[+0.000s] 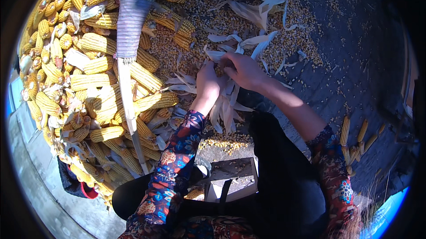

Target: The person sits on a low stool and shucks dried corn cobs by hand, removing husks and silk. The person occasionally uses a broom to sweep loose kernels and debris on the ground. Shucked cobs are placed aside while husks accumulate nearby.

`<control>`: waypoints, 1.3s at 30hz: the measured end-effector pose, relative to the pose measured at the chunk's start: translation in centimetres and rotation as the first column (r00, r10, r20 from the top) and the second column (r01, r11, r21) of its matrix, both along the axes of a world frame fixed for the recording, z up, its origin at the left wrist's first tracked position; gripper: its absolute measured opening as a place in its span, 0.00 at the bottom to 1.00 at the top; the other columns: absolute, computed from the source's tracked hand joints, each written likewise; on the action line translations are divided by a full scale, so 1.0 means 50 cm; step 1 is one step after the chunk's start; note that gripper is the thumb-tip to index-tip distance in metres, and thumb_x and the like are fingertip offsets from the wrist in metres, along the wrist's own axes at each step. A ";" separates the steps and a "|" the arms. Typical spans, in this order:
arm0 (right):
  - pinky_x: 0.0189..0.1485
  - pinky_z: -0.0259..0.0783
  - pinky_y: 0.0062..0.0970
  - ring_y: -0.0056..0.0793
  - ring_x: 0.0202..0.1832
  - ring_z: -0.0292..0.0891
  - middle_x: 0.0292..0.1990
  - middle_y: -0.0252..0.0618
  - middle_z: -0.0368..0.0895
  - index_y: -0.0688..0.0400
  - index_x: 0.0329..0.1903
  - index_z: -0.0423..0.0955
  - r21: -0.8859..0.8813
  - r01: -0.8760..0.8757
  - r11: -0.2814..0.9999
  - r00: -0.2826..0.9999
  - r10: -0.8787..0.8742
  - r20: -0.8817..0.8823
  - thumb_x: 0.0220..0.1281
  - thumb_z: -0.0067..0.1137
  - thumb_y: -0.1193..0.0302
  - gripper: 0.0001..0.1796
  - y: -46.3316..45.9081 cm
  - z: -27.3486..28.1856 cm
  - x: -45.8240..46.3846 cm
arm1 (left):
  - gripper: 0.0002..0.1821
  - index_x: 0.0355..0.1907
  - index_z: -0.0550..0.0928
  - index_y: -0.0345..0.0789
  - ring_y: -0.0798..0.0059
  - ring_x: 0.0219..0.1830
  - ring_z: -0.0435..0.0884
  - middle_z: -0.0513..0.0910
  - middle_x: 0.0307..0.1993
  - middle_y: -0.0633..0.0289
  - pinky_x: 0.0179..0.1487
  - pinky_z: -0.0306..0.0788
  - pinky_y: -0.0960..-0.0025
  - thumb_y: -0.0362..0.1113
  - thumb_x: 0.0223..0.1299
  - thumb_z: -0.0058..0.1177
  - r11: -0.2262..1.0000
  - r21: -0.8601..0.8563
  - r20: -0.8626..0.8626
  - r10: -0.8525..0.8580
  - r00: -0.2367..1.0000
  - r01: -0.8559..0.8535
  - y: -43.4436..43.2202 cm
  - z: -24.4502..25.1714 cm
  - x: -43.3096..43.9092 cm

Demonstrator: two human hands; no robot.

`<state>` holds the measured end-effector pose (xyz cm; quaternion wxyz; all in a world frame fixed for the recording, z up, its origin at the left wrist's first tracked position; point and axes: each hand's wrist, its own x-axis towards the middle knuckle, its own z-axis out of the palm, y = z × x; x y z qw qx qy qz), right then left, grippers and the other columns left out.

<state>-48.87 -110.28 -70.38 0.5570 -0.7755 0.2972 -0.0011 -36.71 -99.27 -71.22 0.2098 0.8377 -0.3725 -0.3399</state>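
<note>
My left hand (pixel 209 82) and my right hand (pixel 244 71) come close together over dry corn husks, near the middle of the view. Both sets of fingers are bent around something among the husks, and the hands largely hide it. Pale husk strips (pixel 226 112) hang below my hands, and more husks (pixel 263 44) spread out above them. Loose corn kernels (pixel 203 16) cover the ground beyond. Left of my left hand lies a corn cob (pixel 156 102) with yellow kernels, at the edge of a big heap.
The heap of corn cobs (pixel 100 82) fills the left side. A broom with a cloth-wrapped neck (pixel 131 22) and pale handle (pixel 125 96) lies over it. Several cobs (pixel 345 130) lie at the right. A low frame (pixel 233 169) stands between my legs. A dark, red-lined item (pixel 88 190) sits lower left.
</note>
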 end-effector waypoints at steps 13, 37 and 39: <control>0.34 0.80 0.28 0.25 0.40 0.81 0.45 0.42 0.79 0.65 0.66 0.60 0.746 0.107 0.658 0.937 -0.318 0.146 0.69 0.64 0.66 0.31 0.034 0.043 -0.010 | 0.14 0.48 0.78 0.29 0.75 0.37 0.85 0.86 0.40 0.55 0.42 0.79 0.73 0.23 0.58 0.56 0.774 -0.394 -0.328 0.385 0.863 -0.495 0.041 0.083 0.072; 0.30 0.75 0.24 0.22 0.32 0.78 0.34 0.34 0.79 0.61 0.49 0.72 0.771 0.305 0.559 0.919 -0.384 -0.085 0.64 0.67 0.64 0.19 0.044 0.032 -0.136 | 0.21 0.57 0.69 0.29 0.75 0.34 0.79 0.79 0.41 0.58 0.31 0.75 0.75 0.34 0.65 0.56 0.818 0.011 -0.560 0.482 0.674 -0.575 0.096 0.081 0.094; 0.28 0.74 0.24 0.22 0.31 0.78 0.34 0.34 0.80 0.60 0.49 0.72 0.744 0.434 0.508 0.811 -0.580 -0.077 0.65 0.66 0.64 0.18 0.029 0.053 -0.181 | 0.14 0.51 0.75 0.31 0.78 0.29 0.79 0.80 0.34 0.62 0.32 0.75 0.75 0.36 0.70 0.53 0.854 0.015 -0.682 0.389 0.619 -0.519 0.137 0.148 0.070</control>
